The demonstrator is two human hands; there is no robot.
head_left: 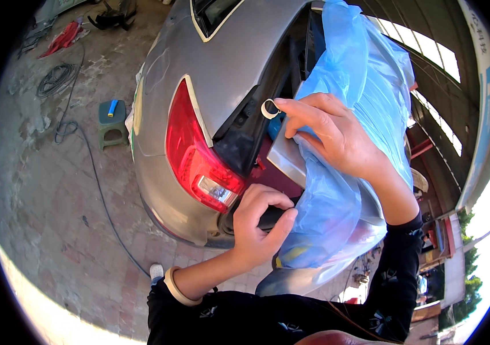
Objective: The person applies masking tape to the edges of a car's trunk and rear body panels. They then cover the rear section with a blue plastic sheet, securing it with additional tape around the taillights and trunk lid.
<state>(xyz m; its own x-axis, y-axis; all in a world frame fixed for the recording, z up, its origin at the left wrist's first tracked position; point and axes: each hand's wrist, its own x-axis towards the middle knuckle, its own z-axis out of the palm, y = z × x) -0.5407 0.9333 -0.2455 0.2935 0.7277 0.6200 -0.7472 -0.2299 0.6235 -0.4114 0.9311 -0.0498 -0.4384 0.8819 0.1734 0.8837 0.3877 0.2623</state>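
Observation:
A grey car (222, 63) with a red tail light (196, 152) fills the middle, its boot lid raised and draped in blue plastic sheet (360, 75). My right hand (337, 135) rests on the lid's edge and the sheet, pinching a curled strip of pale masking tape (268, 108) between fingertips. My left hand (259, 221) presses the lower edge of the blue sheet against the dark opening beside the tail light. A roll of masking tape (177, 286) sits around my left wrist like a bracelet.
A small green stool (112, 122) with a blue object on it stands on the paved ground to the left. A dark hose (98, 190) and coiled cable (55, 79) trail across the paving. Red cloth (64, 37) lies at far left. Buildings and trees show at right.

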